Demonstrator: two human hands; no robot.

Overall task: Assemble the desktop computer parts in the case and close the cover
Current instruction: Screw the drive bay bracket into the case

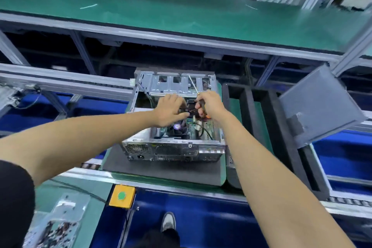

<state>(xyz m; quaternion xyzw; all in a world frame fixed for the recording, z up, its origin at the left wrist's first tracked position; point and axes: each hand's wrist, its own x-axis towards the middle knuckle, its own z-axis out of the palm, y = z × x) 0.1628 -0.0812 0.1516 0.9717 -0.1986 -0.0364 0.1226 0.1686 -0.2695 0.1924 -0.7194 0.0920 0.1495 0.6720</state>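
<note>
An open silver desktop case [173,149] lies on a dark foam pad [161,171], its rear panel toward me and its drive cage [175,84] flipped up at the far end. The motherboard with a fan [177,127] shows inside. My left hand [171,109] reaches into the case, fingers on a dark part in the middle. Beside it, my right hand [209,104] grips a screwdriver [203,106] with an orange and black handle, its shaft pointing up and away. The grey side cover [322,106] leans tilted at the right.
Black foam dividers [261,110] stand right of the case. A yellow box with a green button [121,196] sits on the near rail. A tray of screws [58,225] lies at the lower left. A green conveyor [181,12] runs across the back.
</note>
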